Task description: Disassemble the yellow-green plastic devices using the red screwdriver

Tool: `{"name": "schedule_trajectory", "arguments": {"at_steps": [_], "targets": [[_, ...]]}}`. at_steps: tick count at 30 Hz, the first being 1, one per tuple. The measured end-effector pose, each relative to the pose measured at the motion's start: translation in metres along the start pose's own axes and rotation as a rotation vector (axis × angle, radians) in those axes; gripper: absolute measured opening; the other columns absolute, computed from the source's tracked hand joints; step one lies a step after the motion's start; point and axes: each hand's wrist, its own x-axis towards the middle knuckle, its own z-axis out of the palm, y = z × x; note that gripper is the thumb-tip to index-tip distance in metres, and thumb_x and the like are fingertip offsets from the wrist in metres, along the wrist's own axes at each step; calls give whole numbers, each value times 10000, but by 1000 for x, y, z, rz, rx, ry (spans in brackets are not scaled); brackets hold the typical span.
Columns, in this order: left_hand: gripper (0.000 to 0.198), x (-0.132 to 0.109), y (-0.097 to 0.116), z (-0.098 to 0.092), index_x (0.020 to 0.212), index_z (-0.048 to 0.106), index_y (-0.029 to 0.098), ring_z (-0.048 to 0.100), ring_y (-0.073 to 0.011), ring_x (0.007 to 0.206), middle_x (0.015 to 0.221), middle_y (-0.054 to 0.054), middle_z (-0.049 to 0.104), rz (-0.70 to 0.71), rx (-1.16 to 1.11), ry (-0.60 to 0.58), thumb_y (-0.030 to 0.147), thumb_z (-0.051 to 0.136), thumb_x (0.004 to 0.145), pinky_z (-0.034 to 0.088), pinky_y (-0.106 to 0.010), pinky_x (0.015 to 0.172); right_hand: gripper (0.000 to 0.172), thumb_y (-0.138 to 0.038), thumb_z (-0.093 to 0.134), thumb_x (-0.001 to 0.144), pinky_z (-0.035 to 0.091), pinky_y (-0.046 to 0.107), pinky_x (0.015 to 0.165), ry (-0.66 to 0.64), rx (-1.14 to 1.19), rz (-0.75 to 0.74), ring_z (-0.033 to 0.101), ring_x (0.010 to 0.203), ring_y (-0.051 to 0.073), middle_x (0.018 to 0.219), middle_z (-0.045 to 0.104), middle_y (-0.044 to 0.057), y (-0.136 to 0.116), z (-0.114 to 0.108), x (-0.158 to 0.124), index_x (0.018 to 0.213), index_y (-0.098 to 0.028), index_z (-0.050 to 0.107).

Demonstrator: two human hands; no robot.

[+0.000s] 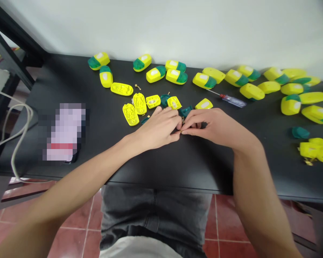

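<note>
Near the middle of the black table [161, 166], my left hand [161, 129] and my right hand [210, 125] meet at the fingertips. Both are closed in a pinch around a small brass-coloured metal part [181, 132], mostly covered by the fingers. Just beyond my hands lie opened yellow shells [130, 114], a yellow piece with a white insert [174, 103] and a dark green cover [186, 111]. Another yellow piece with a white panel [204, 104] rests beyond my right hand.
Several yellow-and-green cases [177, 76] line the back and right side. A screwdriver [233, 100] lies behind my right hand. At the left are a blurred phone [66, 132] and a white cable [23, 134]. Yellow parts [316, 150] sit far right.
</note>
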Motion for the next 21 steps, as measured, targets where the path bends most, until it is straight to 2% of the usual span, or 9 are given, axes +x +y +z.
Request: {"name": "schedule_trajectory", "arguments": {"at_steps": [7, 13, 21], "targets": [[47, 0, 1, 1, 887, 629, 164, 575, -230, 979, 962, -60, 676, -1, 17, 0, 203, 617, 911, 323, -367, 850, 188, -334, 629, 953, 518, 339, 741, 26, -104, -30, 676, 783, 198, 934, 761, 52, -4, 2, -4, 886, -250, 784], [58, -1, 2, 1, 891, 634, 161, 580, -236, 995, 972, -66, 677, 4, 27, 1, 208, 610, 915, 327, -369, 857, 199, -365, 613, 956, 518, 334, 682, 33, -84, 20, 677, 732, 194, 908, 788, 41, -5, -4, -7, 919, -259, 776], [66, -1, 0, 0, 917, 634, 165, 577, -239, 1010, 999, -71, 682, 27, 23, 6, 215, 591, 930, 326, -372, 867, 156, -356, 640, 941, 542, 359, 699, 31, -27, 44, 699, 748, 213, 922, 799, 32, -4, -6, -9, 936, -279, 775]]}}
